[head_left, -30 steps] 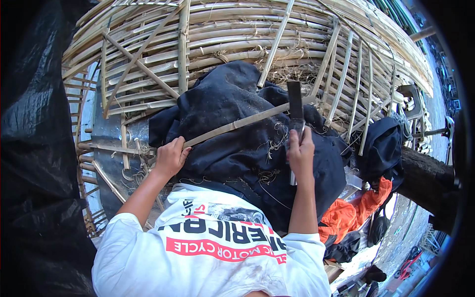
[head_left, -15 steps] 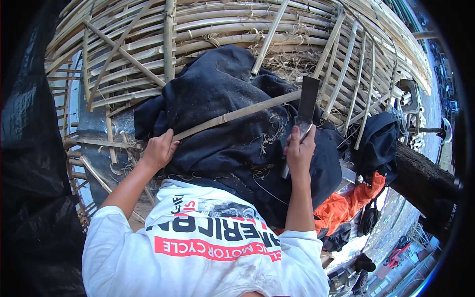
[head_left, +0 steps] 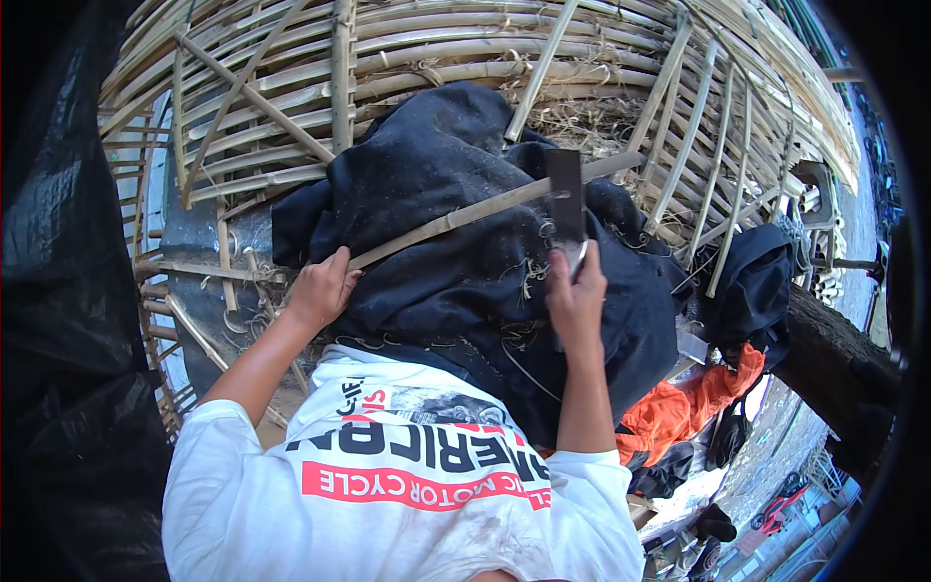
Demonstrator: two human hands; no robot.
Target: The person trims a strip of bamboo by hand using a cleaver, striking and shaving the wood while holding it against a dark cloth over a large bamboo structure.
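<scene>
My left hand (head_left: pixel 320 288) is closed round the near end of a long bamboo strip (head_left: pixel 441 224). The strip slants up and to the right over the black cloth (head_left: pixel 436 155) on my lap. In my right hand (head_left: pixel 576 301) is the handle of a knife (head_left: pixel 566 199) with a broad, dark, square-ended blade. The blade stands upright across the strip, toward its far end; whether the edge touches it I cannot tell. Thin curled shavings (head_left: pixel 531 283) lie on the cloth beside my right hand.
Ahead lies a large frame of bamboo slats (head_left: pixel 436 73), with loose strips (head_left: pixel 543 68) leaning on it. Orange cloth (head_left: pixel 679 398) and a dark log (head_left: pixel 834 354) are at the right. Black plastic sheeting (head_left: pixel 68 339) hangs at the left.
My right hand and the knife have moved left along the bamboo strip, so more of its far end shows beyond the blade. My left hand keeps its hold.
</scene>
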